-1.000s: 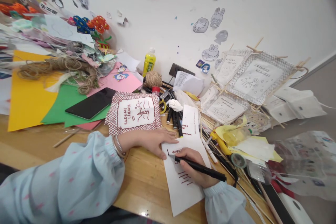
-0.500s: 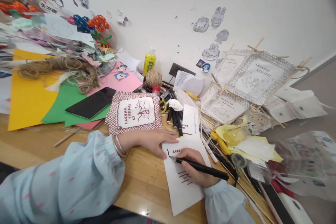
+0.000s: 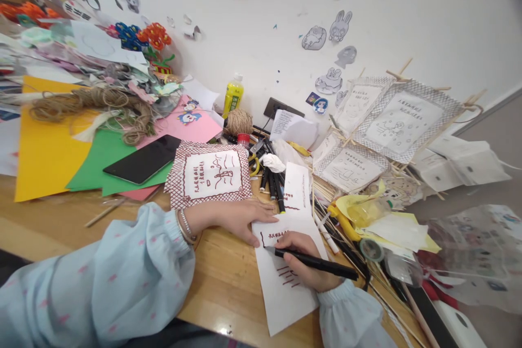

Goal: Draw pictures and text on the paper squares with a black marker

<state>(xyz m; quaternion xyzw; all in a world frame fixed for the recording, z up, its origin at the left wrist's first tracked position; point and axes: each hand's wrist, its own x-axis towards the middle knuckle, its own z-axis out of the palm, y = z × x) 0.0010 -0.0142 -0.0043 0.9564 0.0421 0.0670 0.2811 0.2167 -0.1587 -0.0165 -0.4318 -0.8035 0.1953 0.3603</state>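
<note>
A black marker pen (image 3: 320, 264) is gripped in my right hand (image 3: 306, 261), its tip on a white sheet of paper (image 3: 281, 307) near the left edge. The sheet carries reddish-brown handwriting, several short slanted strokes and a wavy line down its left side. My left hand (image 3: 247, 218) lies flat with fingers stretched out, the fingertips on the sheet's upper left corner. Just behind that hand is a finished-looking drawing (image 3: 212, 176) with a brown cross-hatched border. Beyond the sheet lies another white paper strip (image 3: 297, 185) with brown marks.
Several markers (image 3: 274, 184) and yellow-handled scissors (image 3: 254, 164) lie behind the paper. To the left are a black tablet (image 3: 142, 160), coloured paper (image 3: 49, 147) and twine (image 3: 93, 104). A stick frame with drawings (image 3: 397, 119) and a tape roll (image 3: 371, 250) are at the right.
The marker tip has moved slightly down along the sheet's left side, and the brown line there is longer. My left hand stays in place.
</note>
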